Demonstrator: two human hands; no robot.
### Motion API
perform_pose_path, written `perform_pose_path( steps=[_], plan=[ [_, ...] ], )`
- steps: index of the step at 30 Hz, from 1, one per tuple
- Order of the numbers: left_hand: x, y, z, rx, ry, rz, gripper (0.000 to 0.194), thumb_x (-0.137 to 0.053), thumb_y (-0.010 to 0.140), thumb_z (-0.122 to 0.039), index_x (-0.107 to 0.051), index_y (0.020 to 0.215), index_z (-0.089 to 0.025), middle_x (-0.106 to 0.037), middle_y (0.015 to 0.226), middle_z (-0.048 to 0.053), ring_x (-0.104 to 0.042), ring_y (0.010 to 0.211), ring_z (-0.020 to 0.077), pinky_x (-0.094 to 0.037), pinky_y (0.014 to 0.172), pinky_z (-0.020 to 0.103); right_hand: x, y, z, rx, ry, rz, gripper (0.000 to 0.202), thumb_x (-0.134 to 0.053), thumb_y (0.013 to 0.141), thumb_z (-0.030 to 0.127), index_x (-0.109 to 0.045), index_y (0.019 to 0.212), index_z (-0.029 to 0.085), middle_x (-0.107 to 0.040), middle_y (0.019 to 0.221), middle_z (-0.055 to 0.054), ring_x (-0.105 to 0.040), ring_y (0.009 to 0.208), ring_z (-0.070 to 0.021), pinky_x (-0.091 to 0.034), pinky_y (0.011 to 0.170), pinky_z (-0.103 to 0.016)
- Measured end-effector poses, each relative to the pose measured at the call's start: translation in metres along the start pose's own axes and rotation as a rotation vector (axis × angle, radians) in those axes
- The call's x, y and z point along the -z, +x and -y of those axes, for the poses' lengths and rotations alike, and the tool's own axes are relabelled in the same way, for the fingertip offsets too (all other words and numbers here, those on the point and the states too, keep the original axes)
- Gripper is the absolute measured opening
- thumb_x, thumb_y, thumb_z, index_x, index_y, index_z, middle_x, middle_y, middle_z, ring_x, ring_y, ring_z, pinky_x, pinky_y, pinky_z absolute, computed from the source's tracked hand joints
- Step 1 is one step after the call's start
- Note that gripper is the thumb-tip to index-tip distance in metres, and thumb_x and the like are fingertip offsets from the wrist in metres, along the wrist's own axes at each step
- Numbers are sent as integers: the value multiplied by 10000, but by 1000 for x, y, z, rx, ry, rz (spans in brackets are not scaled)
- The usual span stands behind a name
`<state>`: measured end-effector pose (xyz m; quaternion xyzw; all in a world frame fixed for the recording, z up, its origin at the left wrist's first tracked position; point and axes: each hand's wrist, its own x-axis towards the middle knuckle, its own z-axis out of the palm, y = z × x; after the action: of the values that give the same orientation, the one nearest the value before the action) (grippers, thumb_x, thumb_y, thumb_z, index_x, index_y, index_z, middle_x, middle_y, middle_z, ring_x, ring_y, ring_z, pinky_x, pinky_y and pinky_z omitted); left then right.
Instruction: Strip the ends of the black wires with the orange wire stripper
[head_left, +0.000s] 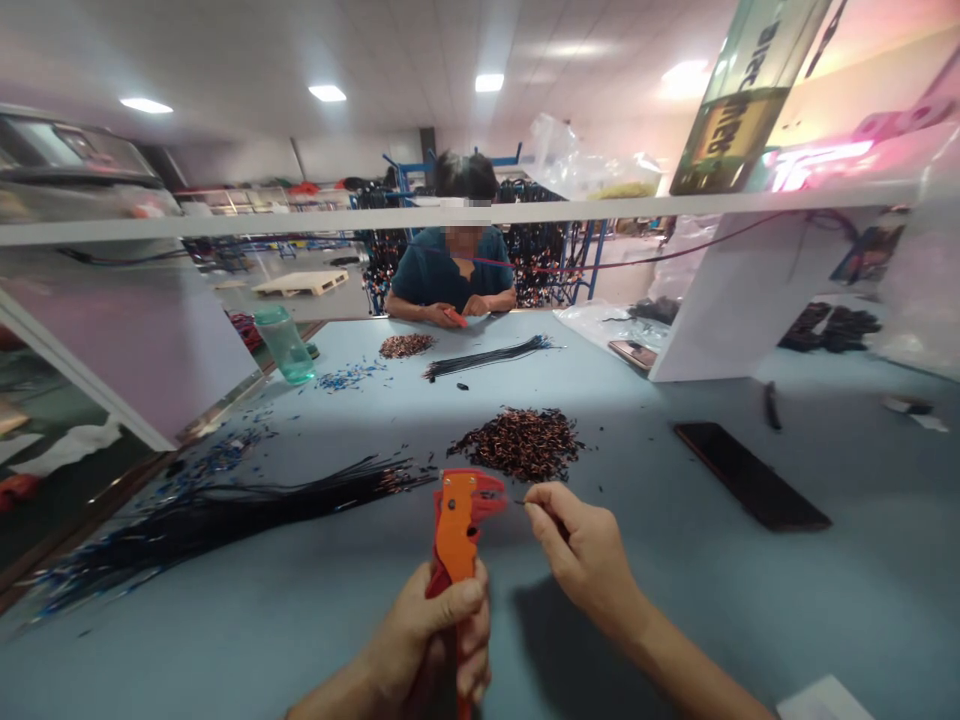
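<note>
My left hand (450, 625) is wrapped around the handle of an orange and red wire stripper (456, 535), held upright with its jaws toward the right. Just right of those jaws, my right hand (574, 545) pinches a thin black wire (520, 502); only a short dark end shows past the fingertips, apart from the tool. Beyond the stripper lies a heap of short black and copper-coloured wire scraps (525, 443). A long bundle of black wires (247, 515) stretches across the table on the left, with bare copper-coloured ends near the stripper and blue bits at the far-left ends.
Across the table (600, 640) a co-worker (450, 270) holds a red tool. A smaller wire bundle (487, 357) and scrap pile (406, 345) lie there. A phone (750, 475) rests at right, a green bottle (285, 345) at left. A shelf (300, 228) spans overhead.
</note>
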<state>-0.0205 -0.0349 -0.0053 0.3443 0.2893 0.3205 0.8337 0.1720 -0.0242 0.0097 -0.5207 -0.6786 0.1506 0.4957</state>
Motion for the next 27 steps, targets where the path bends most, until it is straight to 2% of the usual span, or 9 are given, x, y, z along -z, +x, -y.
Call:
perform_pose_path(
  steps=[3,5,12,15,23,27],
  plan=[
    [5,0,-11,-48,-41,-101,391,-754,741,-465,-471,764,-197,-472,500,-100,-393,327,44,-436,409,210,5,5,-2,-89,-4,-46,186,-460,895,256,-582,779,178,-387,526,73,-384,437,-98,-317,449,-201],
    [7,1,-16,-65,-45,-114,366,-750,754,-442,-484,769,-191,-487,512,-94,-424,348,52,-451,431,219,7,7,-3,-114,0,-55,188,-463,887,262,-580,766,179,-371,519,75,-365,433,-98,-306,439,-203],
    [4,3,-8,-62,-31,9,335,-758,747,-400,-544,851,-163,-576,616,-39,-582,521,113,-518,600,299,1,2,-5,-23,-47,-67,187,-471,895,245,-599,780,171,-386,509,77,-375,419,-93,-309,442,-204],
    [4,3,-5,-58,4,49,335,-762,739,-380,-553,868,-151,-589,661,-17,-607,577,132,-520,656,334,-1,-1,-5,21,-70,-78,178,-482,901,231,-604,788,170,-410,515,74,-402,427,-92,-329,459,-200],
    [5,1,-1,-49,85,96,414,-798,701,-400,-555,920,-146,-602,714,8,-617,626,154,-489,632,313,3,-3,2,40,-43,-80,170,-465,926,218,-616,964,151,-494,566,63,-475,455,-103,-385,485,-192],
    [6,2,-1,-105,145,102,430,-803,700,-429,-556,908,-145,-575,699,-2,-600,617,143,-493,618,306,2,-2,3,18,-38,-71,156,-470,926,230,-613,907,169,-556,591,46,-531,496,-110,-408,514,-190]
  ],
)
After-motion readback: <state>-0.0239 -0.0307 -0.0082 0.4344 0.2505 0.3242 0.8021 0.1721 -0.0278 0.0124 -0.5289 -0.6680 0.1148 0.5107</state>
